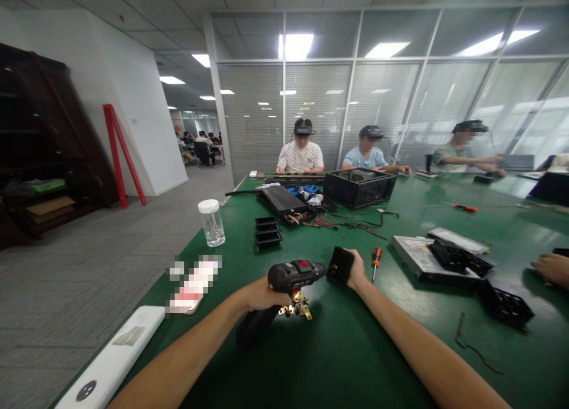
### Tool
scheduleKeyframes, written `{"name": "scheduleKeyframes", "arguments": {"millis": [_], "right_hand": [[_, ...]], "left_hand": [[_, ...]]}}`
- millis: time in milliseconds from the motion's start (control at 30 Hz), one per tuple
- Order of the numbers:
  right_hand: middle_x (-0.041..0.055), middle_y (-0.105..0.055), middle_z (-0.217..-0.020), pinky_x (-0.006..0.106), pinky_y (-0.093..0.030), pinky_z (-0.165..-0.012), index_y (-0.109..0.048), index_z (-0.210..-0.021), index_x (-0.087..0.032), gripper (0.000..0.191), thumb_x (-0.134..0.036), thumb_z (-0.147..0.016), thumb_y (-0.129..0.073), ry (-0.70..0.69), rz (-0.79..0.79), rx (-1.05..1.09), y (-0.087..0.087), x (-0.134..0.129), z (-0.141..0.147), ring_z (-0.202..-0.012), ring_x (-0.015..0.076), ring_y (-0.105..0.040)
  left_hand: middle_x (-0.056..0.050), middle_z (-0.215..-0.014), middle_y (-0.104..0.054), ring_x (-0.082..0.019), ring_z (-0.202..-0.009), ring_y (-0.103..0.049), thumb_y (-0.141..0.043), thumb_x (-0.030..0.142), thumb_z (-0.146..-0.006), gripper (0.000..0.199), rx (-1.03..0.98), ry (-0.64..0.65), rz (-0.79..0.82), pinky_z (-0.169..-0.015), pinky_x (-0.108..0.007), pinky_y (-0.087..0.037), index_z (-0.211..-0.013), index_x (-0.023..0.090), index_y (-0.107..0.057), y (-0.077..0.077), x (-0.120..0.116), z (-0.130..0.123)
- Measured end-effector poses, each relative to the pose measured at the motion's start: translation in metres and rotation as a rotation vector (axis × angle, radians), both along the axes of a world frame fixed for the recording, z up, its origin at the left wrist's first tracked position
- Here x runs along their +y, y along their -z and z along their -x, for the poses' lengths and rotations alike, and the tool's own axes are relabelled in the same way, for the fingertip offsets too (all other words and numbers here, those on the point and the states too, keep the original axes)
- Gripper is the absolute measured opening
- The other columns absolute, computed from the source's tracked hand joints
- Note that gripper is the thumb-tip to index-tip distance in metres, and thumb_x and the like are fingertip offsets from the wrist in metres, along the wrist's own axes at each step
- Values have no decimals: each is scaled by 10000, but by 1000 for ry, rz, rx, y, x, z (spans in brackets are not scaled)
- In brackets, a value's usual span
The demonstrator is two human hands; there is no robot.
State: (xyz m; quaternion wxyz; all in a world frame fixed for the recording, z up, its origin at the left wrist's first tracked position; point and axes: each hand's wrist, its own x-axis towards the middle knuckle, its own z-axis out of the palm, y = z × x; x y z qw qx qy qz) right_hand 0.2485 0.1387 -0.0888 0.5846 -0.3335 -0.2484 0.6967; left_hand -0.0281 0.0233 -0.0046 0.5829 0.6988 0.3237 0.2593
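Note:
My left hand (262,295) is wrapped round the grip of a black cordless drill (291,274), whose nose points right. A small black open box (340,265), its inside turned partly toward me, is held at its right side by my right hand (357,268). The drill's tip is close to this box; whether the two touch I cannot tell. Below the drill body lies a small heap of brass-coloured metal pieces (306,312). An orange-handled screwdriver (377,258) rests on the green table (338,361) just right of my right hand.
Small black boxes (268,239) and a lidded clear jar (214,226) stand ahead on the left. A white power strip-like bar (120,355) lies along the left edge. Metal casings (411,258) are at right, near another person's hand (551,268). Several people sit across the table.

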Motion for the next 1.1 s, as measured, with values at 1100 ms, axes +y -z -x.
{"name": "scheduleKeyframes", "arguments": {"millis": [1100], "right_hand": [[18, -549, -505, 304, -418, -455, -545, -672, -188, 176, -350, -696, -480, 22, -7, 8, -2, -1, 1, -450, 176, -513]], "left_hand": [[18, -675, -494, -108, -632, -423, -636, 141, -615, 193, 1, -3, 28, -568, -225, -341, -799, 135, -576, 0, -2, -1]]}}
